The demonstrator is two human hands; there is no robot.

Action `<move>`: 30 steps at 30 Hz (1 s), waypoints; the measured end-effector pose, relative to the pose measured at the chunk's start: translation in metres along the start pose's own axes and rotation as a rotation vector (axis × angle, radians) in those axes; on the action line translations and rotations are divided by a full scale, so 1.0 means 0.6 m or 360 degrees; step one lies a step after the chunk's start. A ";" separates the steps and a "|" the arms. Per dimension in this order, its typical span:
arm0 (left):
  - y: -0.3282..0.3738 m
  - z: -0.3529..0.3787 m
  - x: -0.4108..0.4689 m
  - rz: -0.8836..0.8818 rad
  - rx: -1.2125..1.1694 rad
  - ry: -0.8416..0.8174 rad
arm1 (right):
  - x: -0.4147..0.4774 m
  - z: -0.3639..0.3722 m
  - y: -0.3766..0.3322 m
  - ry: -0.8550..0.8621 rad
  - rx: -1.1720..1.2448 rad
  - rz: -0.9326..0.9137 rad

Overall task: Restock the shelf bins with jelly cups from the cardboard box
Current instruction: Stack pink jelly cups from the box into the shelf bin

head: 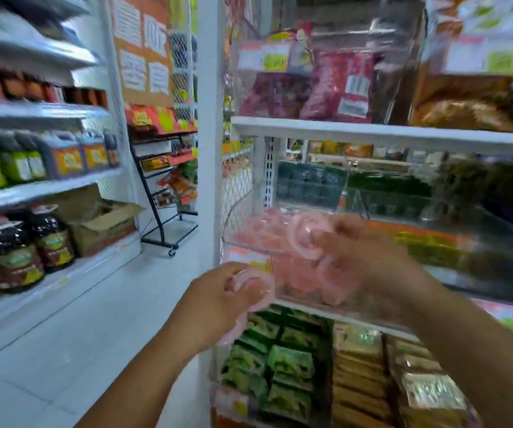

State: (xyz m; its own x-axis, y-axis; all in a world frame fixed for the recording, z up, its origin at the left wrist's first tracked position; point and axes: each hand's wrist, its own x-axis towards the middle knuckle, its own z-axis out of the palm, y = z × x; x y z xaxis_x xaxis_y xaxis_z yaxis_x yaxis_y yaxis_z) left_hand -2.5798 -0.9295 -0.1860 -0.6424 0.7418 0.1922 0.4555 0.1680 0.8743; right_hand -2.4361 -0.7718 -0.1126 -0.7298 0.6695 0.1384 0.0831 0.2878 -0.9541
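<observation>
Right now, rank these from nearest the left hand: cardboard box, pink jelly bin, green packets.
1. Pink jelly bin, just right of the left hand.
2. Green packets, shelf below.
3. Cardboard box, across the aisle, left.

Clear glossy plastic on the shelf bin (231, 222), translucent pink plastic jelly cups (264, 233) gleaming inside it. Smooth white painted metal on the shelf (372, 131) above. Over on the left, a matt brown cardboard box (104, 230); underfoot, a pale, smooth, lightly shiny floor (79, 319).
</observation>
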 end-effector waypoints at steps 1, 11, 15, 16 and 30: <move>0.011 -0.015 0.014 0.0040 0.0024 0.0022 | 0.035 -0.001 -0.021 -0.0006 -0.0186 -0.0038; 0.024 -0.081 0.123 0.0143 0.0214 0.0076 | 0.360 0.074 -0.018 -0.0295 -0.1196 0.0179; 0.021 -0.079 0.137 0.0130 0.0150 0.0025 | 0.404 0.083 0.011 -0.0459 -0.1094 0.0385; 0.019 -0.079 0.138 0.0128 0.0167 0.0018 | 0.406 0.086 0.016 -0.0485 -0.1053 0.0423; 0.008 -0.082 0.139 -0.0026 0.0233 0.0016 | 0.398 0.059 0.013 -0.0495 -0.1120 0.0373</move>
State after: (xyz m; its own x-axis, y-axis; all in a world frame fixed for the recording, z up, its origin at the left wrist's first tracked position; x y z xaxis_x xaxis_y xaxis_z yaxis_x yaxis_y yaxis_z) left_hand -2.6616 -0.8985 -0.1440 -0.6564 0.7318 0.1834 0.5293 0.2735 0.8032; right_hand -2.6341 -0.6340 -0.0962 -0.7873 0.5743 -0.2242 0.5901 0.5968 -0.5437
